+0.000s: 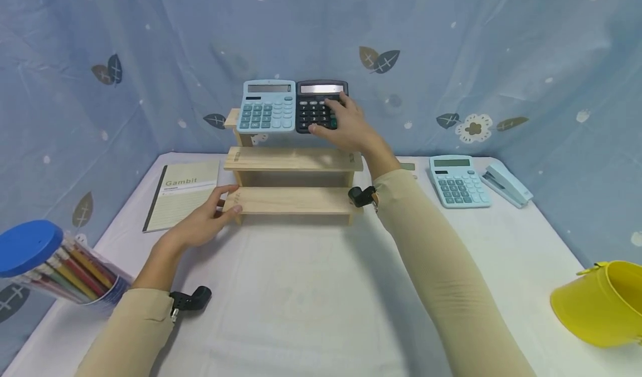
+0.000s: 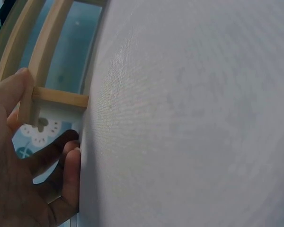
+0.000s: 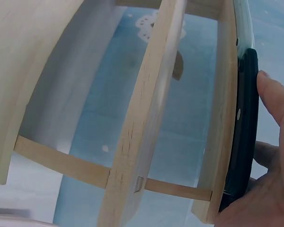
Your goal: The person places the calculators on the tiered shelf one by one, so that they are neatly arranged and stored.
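Note:
A stepped wooden shelf (image 1: pixel 293 200) stands on the white table. My left hand (image 1: pixel 204 221) grips the left end of its lowest board between thumb and forefinger, with the other fingers loosely curled below. On the top tier a black calculator (image 1: pixel 312 109) leans back beside a light blue calculator (image 1: pixel 267 107). My right hand (image 1: pixel 351 127) rests on the black one, thumb low on the keys and fingertips spread over its right half. Seen edge-on in the right wrist view, the black calculator (image 3: pixel 242 123) lies against the top board, my thumb (image 3: pixel 274 94) touching its face.
A Gambit notepad (image 1: pixel 183 193) lies left of the shelf, and a pencil jar with a blue lid (image 1: pixel 30 249) is nearer. To the right are another blue calculator (image 1: pixel 457 182), a light blue stapler (image 1: pixel 506 185) and a yellow bucket (image 1: pixel 584 310). A patterned curtain (image 1: pixel 321 26) hangs behind.

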`<state>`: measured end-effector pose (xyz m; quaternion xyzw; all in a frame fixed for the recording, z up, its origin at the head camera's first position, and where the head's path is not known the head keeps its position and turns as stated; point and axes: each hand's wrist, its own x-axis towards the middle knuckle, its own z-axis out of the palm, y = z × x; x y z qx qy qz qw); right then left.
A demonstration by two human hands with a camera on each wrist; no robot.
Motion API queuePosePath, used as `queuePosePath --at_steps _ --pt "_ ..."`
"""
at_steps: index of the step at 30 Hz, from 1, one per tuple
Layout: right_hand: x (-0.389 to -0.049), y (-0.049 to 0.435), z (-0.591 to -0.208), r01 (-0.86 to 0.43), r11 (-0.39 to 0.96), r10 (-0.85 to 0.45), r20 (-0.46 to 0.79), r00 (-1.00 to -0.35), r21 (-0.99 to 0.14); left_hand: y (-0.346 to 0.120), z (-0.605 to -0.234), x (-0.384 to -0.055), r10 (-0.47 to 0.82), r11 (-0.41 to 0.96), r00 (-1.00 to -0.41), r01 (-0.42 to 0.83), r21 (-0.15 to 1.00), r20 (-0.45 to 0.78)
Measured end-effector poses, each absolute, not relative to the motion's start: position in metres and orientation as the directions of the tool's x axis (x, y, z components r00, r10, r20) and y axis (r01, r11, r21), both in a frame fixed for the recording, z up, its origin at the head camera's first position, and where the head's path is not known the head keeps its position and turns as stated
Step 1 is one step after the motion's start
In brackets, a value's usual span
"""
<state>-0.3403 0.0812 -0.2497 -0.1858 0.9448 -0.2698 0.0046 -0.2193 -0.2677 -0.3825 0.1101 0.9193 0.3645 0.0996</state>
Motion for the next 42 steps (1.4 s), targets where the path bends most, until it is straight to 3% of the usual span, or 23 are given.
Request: queuePosePath --at_steps 15,23,42 --pt "-0.332 0.114 -0.255 -0.435 0.666 -0.412 0.188 -0.892 -0.606 -0.27 -0.382 -0.222 0.26 0.712 -0.955 0.092 0.696 -0.14" --pt "-0.32 0.146 -0.268 -0.48 0.695 -0.428 0.229 -0.875 -0.535 -0.269 -0.383 -0.222 0.267 0.7 -0.955 0.1 0.707 -0.129" --pt "-0.289 0.214 -0.294 -0.43 0.816 -0.366 0.231 -0.902 -0.387 -0.268 -0.384 -0.221 0.279 0.688 -0.952 0.108 0.717 -0.125"
